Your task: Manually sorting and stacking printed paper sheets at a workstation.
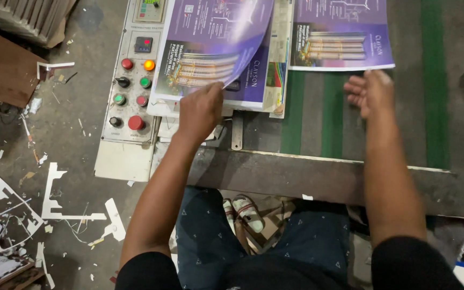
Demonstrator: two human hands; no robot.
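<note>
Head view, looking straight down: the left hand pinches the lower edge of a glossy purple sheet and lifts it, curling, off the stack of prints beside the control panel with its red, green and orange buttons. The right hand lies open, fingers spread, gripping nothing, just touching the near edge of a second purple sheet lying flat on the green-striped belt. The two hands sit well apart. White paper offcuts litter the floor at left.
</note>
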